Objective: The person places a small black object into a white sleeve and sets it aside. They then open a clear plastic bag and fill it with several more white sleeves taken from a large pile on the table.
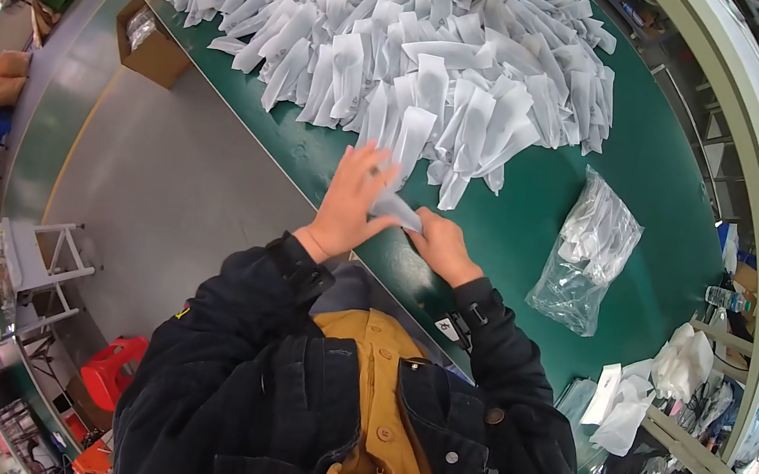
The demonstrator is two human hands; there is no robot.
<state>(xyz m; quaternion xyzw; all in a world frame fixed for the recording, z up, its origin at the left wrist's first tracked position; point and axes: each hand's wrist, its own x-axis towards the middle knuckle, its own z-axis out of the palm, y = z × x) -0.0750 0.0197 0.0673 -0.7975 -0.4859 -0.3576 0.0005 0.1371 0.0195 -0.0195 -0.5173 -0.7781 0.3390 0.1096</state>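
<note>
A narrow frosted white plastic sleeve (397, 208) is held just above the near edge of the green table. My right hand (448, 249) pinches the sleeve's right end between thumb and fingers. At the sleeve's other end is my left hand (346, 196), its fingers stretched out and apart, somewhat blurred by motion. The sleeve passes beside the left thumb; whether they touch, I cannot tell. Just beyond both hands spreads a large heap of similar frosted sleeves (346, 58), many with something inside that I cannot make out.
A clear plastic bag (588, 252) with white items lies on the green table (504, 245) to the right. White bags (624, 407) sit near the right corner. A cardboard box (153, 55) stands left of the table, and a red stool (110, 372) at lower left.
</note>
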